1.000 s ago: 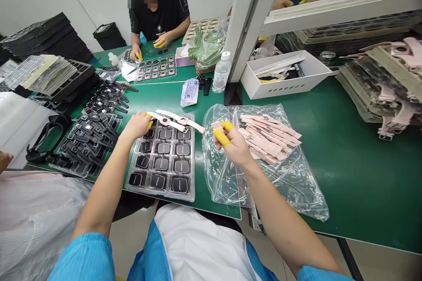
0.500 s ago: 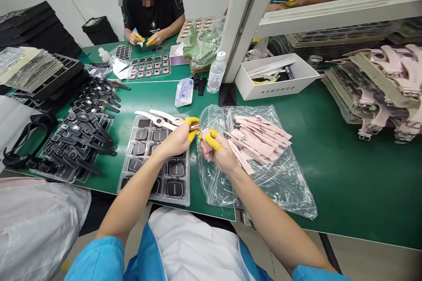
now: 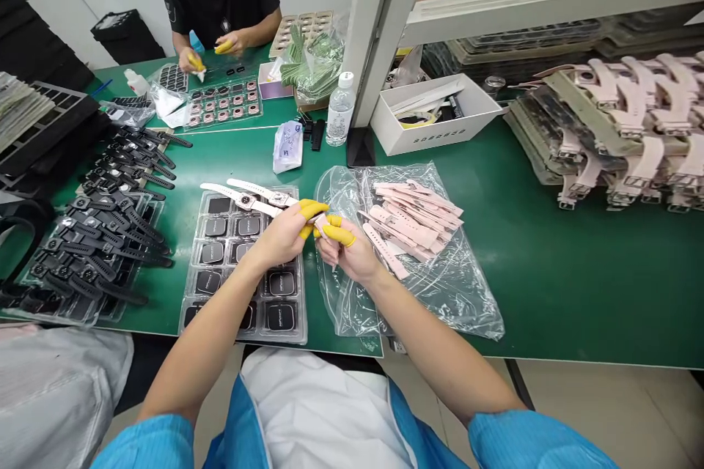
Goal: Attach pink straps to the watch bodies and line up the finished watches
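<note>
Two hands (image 3: 314, 240) meet over tray edge (image 3: 301, 308); fingertips pinching pink strap (image 3: 322, 224); forearms angled inward

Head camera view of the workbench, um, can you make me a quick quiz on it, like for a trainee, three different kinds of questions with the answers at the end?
1. Multiple choice: what lies on the clear plastic bag?
A) black watches
B) pink straps
C) a white cup

2. True or false: the bottle stands upright on the green table, left of the open white box.

3. Fill in the blank: the finger covers on the left hand and right hand are ____.

Key: 1 B; 2 true; 3 yellow.
</note>
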Demonstrator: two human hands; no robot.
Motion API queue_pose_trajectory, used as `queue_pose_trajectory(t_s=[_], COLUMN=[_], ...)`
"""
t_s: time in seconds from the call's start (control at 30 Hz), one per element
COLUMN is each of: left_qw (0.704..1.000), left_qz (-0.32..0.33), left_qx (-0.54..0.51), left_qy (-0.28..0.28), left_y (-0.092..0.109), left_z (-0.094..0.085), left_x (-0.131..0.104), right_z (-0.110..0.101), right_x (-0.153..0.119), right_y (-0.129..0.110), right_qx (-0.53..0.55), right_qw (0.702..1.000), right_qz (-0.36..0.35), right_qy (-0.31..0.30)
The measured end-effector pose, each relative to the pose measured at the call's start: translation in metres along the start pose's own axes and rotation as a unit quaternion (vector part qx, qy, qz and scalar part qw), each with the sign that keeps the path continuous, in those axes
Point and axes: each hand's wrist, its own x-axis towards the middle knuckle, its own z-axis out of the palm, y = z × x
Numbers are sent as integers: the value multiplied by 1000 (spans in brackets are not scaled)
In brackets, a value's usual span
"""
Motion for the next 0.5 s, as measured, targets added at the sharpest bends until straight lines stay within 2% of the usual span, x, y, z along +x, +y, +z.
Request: queue_pose_trajectory(t_s=[0.2,0.4,0.5], left_qw=[999,998,996], left_qz=[-25,-58,-73], left_qx=[30,-15,13], left_qy=[14,-33,-41], left_y=[3,13,13], left_z=[4,-6,-6], left_x=[2,4,4], right_z=[1,-1,-3], right_x=[1,2,2], right_y=[-2,-3,-2], right_qx=[64,68,58], right_qw=[998,997,997], right_qz=[11,28,42], right_qy=[-3,17,29])
